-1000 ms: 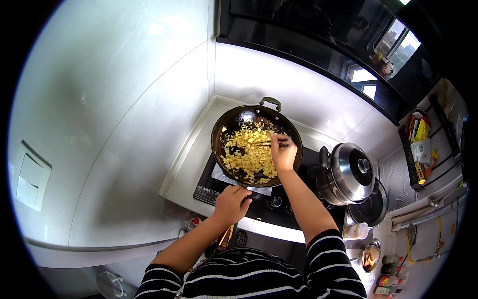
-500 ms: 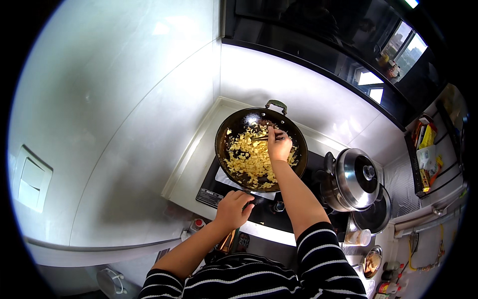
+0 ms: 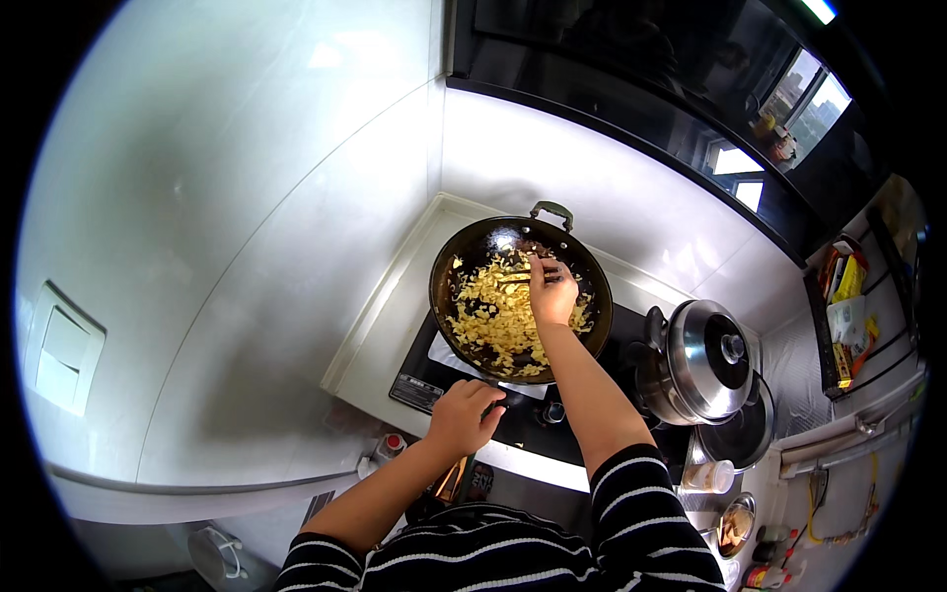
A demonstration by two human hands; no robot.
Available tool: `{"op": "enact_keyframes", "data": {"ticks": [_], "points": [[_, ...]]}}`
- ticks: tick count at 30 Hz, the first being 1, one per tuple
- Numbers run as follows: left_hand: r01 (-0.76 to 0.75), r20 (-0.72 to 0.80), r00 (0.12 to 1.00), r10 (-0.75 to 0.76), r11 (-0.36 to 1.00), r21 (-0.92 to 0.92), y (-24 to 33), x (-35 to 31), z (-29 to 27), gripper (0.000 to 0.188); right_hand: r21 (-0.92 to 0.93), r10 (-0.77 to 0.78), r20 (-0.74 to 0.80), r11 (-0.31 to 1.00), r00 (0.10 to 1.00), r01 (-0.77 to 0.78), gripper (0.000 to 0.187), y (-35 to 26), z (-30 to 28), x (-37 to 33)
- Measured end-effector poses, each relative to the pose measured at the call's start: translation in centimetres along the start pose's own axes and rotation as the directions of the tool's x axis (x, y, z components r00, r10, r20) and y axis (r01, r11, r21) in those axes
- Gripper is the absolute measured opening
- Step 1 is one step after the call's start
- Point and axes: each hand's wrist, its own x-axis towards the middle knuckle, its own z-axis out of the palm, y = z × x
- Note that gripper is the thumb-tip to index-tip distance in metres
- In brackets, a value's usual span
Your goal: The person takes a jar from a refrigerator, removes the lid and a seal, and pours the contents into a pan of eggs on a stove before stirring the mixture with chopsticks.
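A black wok (image 3: 446,259) sits on the stove, holding loose pieces of yellow food (image 3: 493,316) that look like scrambled egg. My right hand (image 3: 554,294) is over the middle of the wok, closed on thin dark chopsticks (image 3: 515,277) whose tips reach left into the food. Just below the near rim, my left hand (image 3: 464,414) has its fingers curled round a small dark piece, which looks like the wok's near handle and is mostly hidden. The far handle (image 3: 552,212) stands up at the back.
A lidded steel pot (image 3: 705,360) stands right of the wok, with a dark pan (image 3: 745,429) beside it. A jar (image 3: 710,477) and a bowl of food (image 3: 737,523) are on the right counter. Black cabinets (image 3: 631,109) hang above; a stove knob (image 3: 554,412) lies near my left hand.
The chopsticks and some food pieces in the wok have shifted slightly. My left hand keeps its place, and the whole view has moved a little.
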Motion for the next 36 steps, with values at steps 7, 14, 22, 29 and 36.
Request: {"op": "enact_keyframes", "data": {"ticks": [7,14,22,29,36], "points": [[0.000,0.001,1.000,0.000,1.000,0.009,-0.1,-0.2,0.1,0.020,0.017,-0.076,-0.003,0.997,0.997,0.076,0.025,0.7,0.8,0.2],[-0.007,0.011,1.000,0.006,1.000,0.012,0.0,-0.1,0.1,0.021,0.025,-0.254,-0.006,0.967,0.967,0.254,0.026,1.0,0.3,-0.1],[-0.009,0.005,1.000,0.009,1.000,0.005,0.0,0.0,0.0,0.020,0.056,-0.324,0.093,0.946,0.941,0.320,0.023,0.2,-3.9,-0.9],[-0.018,-0.003,1.000,0.018,1.000,0.000,-0.3,-0.2,0.3,0.021,-0.150,-0.114,0.108,0.980,0.988,0.130,0.021,0.9,-10.3,1.9],[-0.013,0.011,1.000,0.013,0.999,-0.035,-0.1,0.0,0.3,0.022,0.143,-0.117,0.346,0.987,0.931,0.070,0.015,-1.0,-10.8,-5.7]]}}
